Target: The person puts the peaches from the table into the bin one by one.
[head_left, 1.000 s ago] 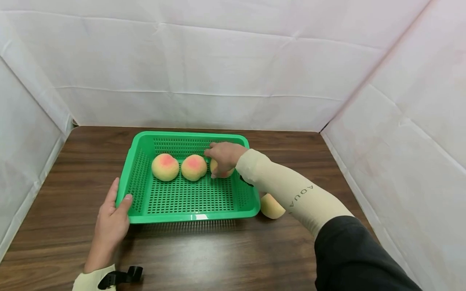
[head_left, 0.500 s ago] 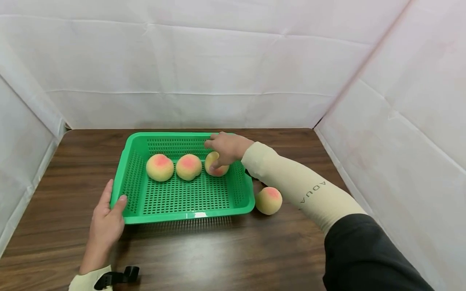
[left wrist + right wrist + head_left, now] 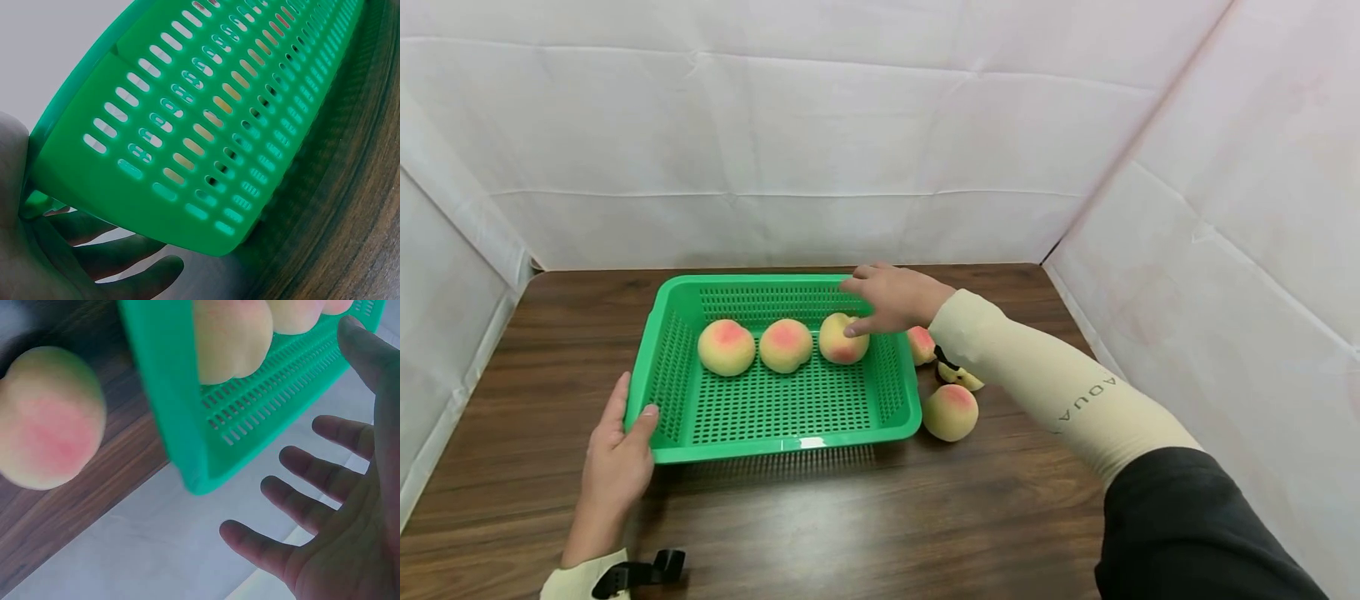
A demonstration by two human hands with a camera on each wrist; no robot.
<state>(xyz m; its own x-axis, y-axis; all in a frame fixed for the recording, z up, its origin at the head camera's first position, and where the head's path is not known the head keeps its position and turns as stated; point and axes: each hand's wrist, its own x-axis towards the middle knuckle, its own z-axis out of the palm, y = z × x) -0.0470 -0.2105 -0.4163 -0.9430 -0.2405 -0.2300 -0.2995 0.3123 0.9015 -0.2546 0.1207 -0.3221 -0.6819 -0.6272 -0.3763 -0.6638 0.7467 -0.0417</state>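
Note:
Three pinkish-yellow peaches (image 3: 786, 346) sit in a row inside a shallow green plastic basket (image 3: 737, 450). My left hand (image 3: 616, 467) grips the basket's left end, thumb over the rim; its fingers pass beneath that rim in the left wrist view. Above the basket's right end is my right hand (image 3: 898, 298), fingers spread and holding nothing, just over the rightmost peach (image 3: 841, 343). The right wrist view shows its palm and fingers (image 3: 325, 469) apart from the peaches.
Outside the basket's right side, a peach (image 3: 951, 412) rests on the brown wooden table (image 3: 820, 533). Behind it are another peach (image 3: 921, 345) and a yellow piece with dark patches, both partly hidden by the right arm. White sheet walls (image 3: 820, 142) enclose the table.
My right hand has let go of the rightmost peach, its fingers have spread, and it has moved up and right. The left hand keeps its grip on the basket.

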